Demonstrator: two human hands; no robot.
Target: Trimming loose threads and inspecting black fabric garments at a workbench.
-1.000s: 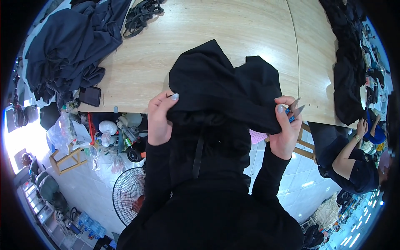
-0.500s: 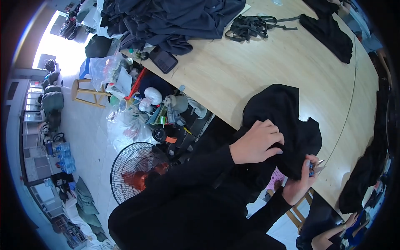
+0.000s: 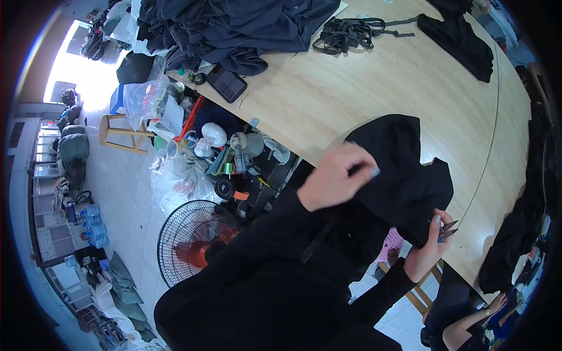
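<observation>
A black cloth piece (image 3: 404,158) lies bunched over the near edge of the table, and part of it hangs toward my lap. Over its left side is my left hand (image 3: 339,175), slightly blurred, with curled fingers and the thumb pressed toward the forefinger. Whatever sits in that pinch, if anything, is too small to make out. My right hand (image 3: 426,251) is at the lower right corner of the cloth, closed around small thread snips (image 3: 447,230). Their pointed metal blades stick out past the fingers, slightly apart, with a bit of blue at the grip.
Dark garments (image 3: 234,29) are heaped at the table's far left beside a phone (image 3: 226,83). Black straps (image 3: 348,35) lie tangled farther back. A fan (image 3: 196,243) stands left of me, near bags and clutter under the table. Another person's arm (image 3: 468,327) shows at lower right.
My left hand has lifted off the cloth and moved up and left. The right hand keeps the snips, shifted slightly right, and the cloth lies flatter where the left hand was.
</observation>
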